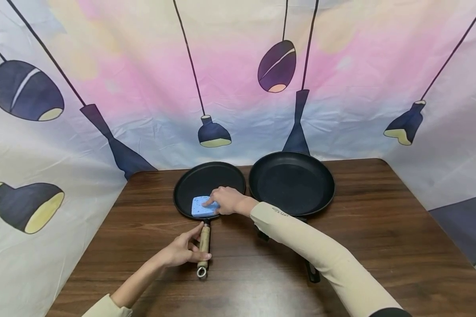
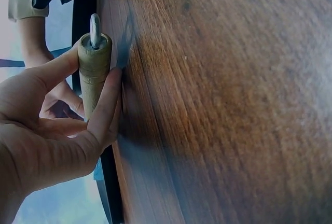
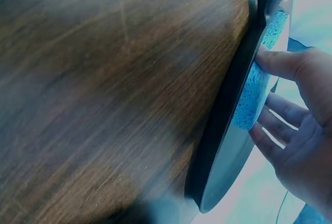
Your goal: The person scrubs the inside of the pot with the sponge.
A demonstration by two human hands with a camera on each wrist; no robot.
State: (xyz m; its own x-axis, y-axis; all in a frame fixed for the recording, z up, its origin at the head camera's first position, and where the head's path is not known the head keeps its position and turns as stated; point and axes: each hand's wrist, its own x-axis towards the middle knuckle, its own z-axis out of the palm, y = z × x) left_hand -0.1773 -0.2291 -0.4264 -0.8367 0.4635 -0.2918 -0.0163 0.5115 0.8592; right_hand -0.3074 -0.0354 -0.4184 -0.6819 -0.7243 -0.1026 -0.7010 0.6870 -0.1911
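My head view is bright and even, bowed at its edges; both wrist views look soft, blue-tinted and washed out.

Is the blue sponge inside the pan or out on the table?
Inside. The blue sponge lies in the flat pan, near its handle, under the right hand.

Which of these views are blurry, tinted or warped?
Head view: sharp, evenly lit, wide-angle bend at the edges, soft glare on the table. Left wrist view: bluish cast, left hand soft. Right wrist view: bluish, near wood blurred, sponge clearer.
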